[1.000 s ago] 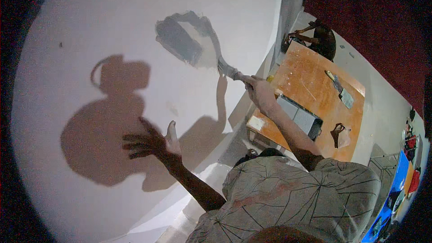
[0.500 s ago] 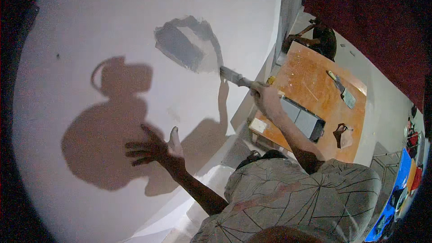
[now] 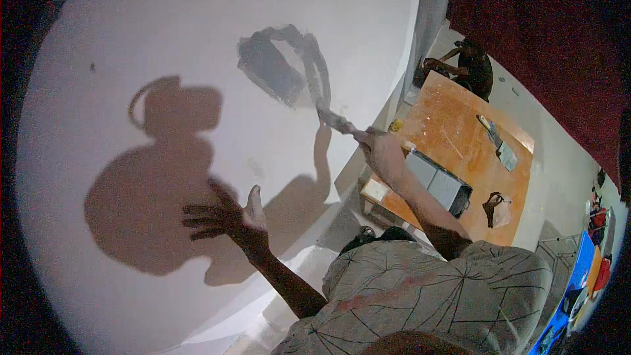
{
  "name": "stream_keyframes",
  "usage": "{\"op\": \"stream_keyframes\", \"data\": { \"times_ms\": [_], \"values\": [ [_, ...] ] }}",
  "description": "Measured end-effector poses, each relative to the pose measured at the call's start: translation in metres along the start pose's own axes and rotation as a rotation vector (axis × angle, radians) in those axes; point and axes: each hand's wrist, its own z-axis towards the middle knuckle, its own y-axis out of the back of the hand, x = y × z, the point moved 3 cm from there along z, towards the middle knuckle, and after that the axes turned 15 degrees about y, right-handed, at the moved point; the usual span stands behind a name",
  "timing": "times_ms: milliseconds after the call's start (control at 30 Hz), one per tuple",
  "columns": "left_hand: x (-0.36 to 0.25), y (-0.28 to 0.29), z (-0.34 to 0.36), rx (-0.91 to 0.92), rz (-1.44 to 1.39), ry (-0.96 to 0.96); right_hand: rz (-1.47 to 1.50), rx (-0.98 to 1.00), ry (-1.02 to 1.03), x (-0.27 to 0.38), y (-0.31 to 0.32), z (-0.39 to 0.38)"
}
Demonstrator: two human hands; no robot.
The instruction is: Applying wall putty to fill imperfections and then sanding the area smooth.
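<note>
Your right hand (image 3: 380, 152) is closing fully round the handle of a paintbrush (image 3: 334, 118), and your left hand (image 3: 223, 218) is spreading its fingers wide, holding nothing, palm toward the white wall (image 3: 131, 39). The brush's long axis is running from your right fist up and to the left, its bristles touching the wall at the lower end of the grey painted patch (image 3: 279, 69). That patch is lying up and left of your right hand, well apart from your left. Farther right, a paint tray (image 3: 439, 183) is sitting on the orange board (image 3: 453, 131).

Bright wall (image 3: 131, 39); hard shadows; dark fisheye rim
</note>
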Motion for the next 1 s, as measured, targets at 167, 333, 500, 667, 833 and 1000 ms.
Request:
{"op": "stream_keyframes", "data": {
  "times_ms": [167, 333, 500, 667, 833, 1000],
  "values": [
    [-0.007, 0.004, 0.001, -0.102, 0.148, -0.021, -0.163, 0.234, -0.064, 0.0, 0.03, 0.02],
    [-0.03, 0.016, 0.004, -0.29, 0.341, -0.09, -0.143, -0.109, 0.075, 0.041, 0.109, 0.067],
    [-0.035, 0.022, 0.005, -0.351, 0.393, -0.1, 0.042, -0.357, 0.121, 0.05, 0.124, 0.072],
    [-0.045, 0.024, 0.0, -0.321, 0.371, -0.11, -0.037, -0.199, 0.06, 0.011, 0.051, 0.033],
    [-0.023, 0.011, 0.002, -0.174, 0.309, -0.038, -0.124, -0.031, -0.001, -0.001, 0.037, 0.018],
    [-0.02, 0.011, 0.002, -0.116, 0.3, 0.011, -0.178, 0.026, 0.086, 0.016, 0.077, 0.044]
  ]
}}
